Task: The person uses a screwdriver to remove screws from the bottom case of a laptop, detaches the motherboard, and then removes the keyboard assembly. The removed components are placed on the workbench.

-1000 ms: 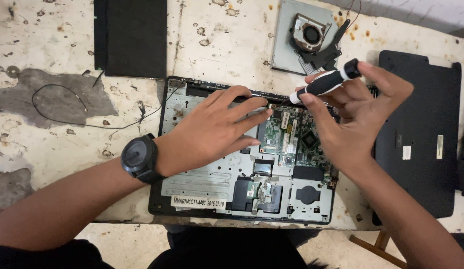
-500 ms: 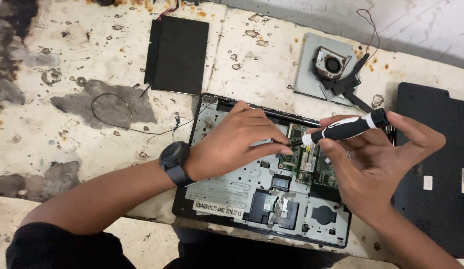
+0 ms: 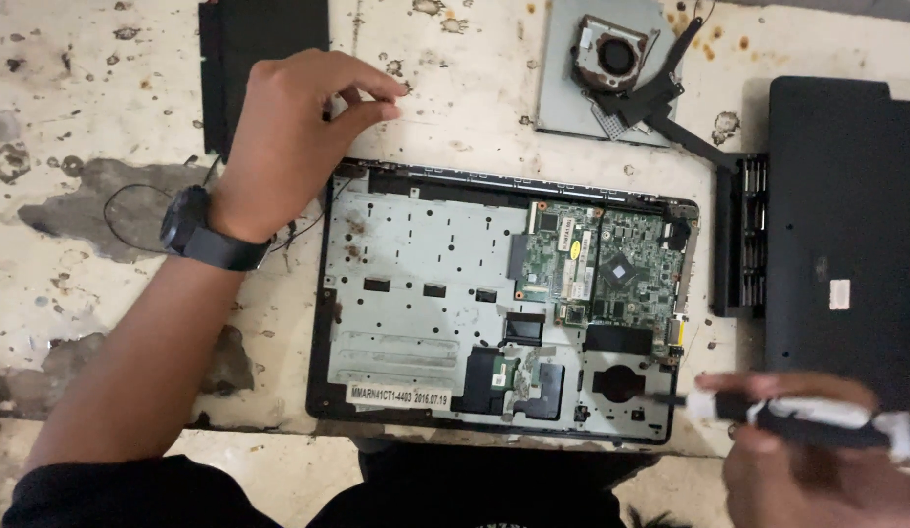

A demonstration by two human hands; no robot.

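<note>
Opened laptop chassis (image 3: 426, 293), centre frame, on stained white table (image 3: 475, 88). Left hand (image 3: 289, 137) above its upper-left corner, fingertips pinched (contents indiscernible). Right hand (image 3: 817, 469), lower right, gripped screwdriver (image 3: 797, 411), tip at chassis's lower-right edge.

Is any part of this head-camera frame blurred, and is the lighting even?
Head view: right hand and its black-and-white screwdriver are motion-blurred at the lower right; left hand, the opened laptop base and its green circuit board are sharp; light is soft and even, without harsh glare.
</note>
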